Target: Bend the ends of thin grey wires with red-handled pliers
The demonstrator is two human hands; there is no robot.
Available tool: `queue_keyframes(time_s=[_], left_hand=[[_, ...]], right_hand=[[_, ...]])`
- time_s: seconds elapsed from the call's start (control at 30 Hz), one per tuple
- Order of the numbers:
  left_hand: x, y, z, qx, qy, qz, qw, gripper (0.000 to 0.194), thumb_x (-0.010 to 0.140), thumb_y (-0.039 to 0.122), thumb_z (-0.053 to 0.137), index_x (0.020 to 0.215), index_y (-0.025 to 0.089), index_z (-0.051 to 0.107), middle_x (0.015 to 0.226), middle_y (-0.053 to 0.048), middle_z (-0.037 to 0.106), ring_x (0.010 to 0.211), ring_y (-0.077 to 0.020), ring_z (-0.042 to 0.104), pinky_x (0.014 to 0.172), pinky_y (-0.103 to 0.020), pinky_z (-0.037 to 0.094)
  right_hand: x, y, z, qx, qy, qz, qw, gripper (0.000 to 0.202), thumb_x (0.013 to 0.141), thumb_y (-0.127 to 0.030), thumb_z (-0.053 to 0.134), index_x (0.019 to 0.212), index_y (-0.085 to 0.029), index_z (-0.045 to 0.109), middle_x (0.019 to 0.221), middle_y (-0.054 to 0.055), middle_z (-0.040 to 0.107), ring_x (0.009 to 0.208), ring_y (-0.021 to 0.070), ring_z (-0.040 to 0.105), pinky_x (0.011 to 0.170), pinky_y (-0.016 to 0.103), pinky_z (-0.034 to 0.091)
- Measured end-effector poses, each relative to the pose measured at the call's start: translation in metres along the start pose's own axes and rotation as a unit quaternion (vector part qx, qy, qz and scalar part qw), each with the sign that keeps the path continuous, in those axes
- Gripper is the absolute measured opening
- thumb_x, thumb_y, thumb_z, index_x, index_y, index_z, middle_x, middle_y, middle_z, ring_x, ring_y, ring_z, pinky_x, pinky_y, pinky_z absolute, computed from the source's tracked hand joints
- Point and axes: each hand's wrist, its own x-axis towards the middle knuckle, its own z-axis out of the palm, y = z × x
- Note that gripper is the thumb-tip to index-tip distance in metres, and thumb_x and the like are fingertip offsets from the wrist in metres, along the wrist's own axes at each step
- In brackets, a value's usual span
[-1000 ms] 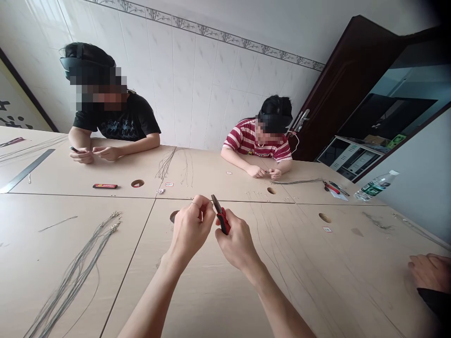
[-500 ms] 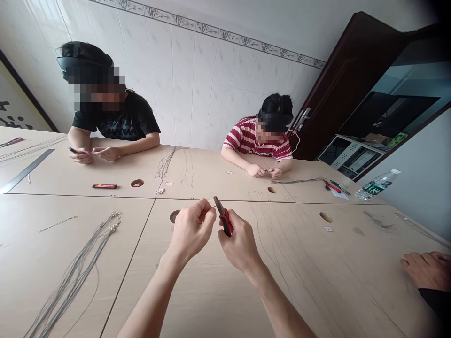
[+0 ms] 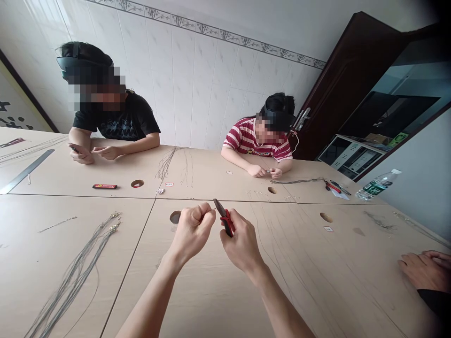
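My right hand [image 3: 240, 240] is wrapped round the red and black handles of a pair of pliers [image 3: 219, 206], whose dark jaws point up and to the left. Close beside the jaws, my left hand [image 3: 193, 230] is closed in a pinch, knuckles up. A tiny thin tip shows between its fingertips and the pliers, too small to name. Whether the jaws touch it I cannot tell. Left of my hands lies a bundle of thin grey cords [image 3: 82, 256] with small metal fittings at its upper end. Several loose thin cords [image 3: 269, 249] stretch over the table to the right.
Two co-workers sit across the joined tables [image 3: 155, 281]; another person's hand [image 3: 424, 271] rests at the right edge. A water bottle [image 3: 378, 185], red-handled pliers [image 3: 333, 188], a red box [image 3: 104, 186] and a metal ruler [image 3: 30, 170] lie about. The tabletop has round holes [image 3: 175, 217].
My left hand has dipped slightly, and the pliers have shifted a little in my right hand. Across the table, the left co-worker's hands have moved apart.
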Motion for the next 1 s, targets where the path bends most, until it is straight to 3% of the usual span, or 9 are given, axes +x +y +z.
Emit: queue_keyframes(time_s=[0.57,1.0], left_hand=[[-0.0004,-0.0009,0.0007,-0.028,0.012,0.002,1.000,0.033,0.076,0.023,0.045,0.058,0.022,0.017,0.055,0.006,0.015,0.052,-0.0089,0.012,0.045,-0.025,0.014],[0.0000,-0.0013,0.0008,-0.029,0.015,-0.008,0.999,0.034,0.075,0.025,0.046,0.058,0.022,0.018,0.055,0.006,0.016,0.053,-0.0092,0.013,0.046,-0.025,0.015]], right_hand=[[0.0045,0.0031,-0.0001,0.002,0.011,0.001,1.000,0.017,0.068,-0.012,0.044,0.071,-0.024,0.033,0.064,-0.004,0.045,0.059,0.0152,0.041,0.055,0.026,0.032],[0.0067,0.0053,-0.0015,0.037,0.007,0.017,0.999,0.014,0.067,-0.013,0.046,0.072,-0.024,0.039,0.065,-0.004,0.052,0.058,0.0149,0.043,0.056,0.026,0.036]])
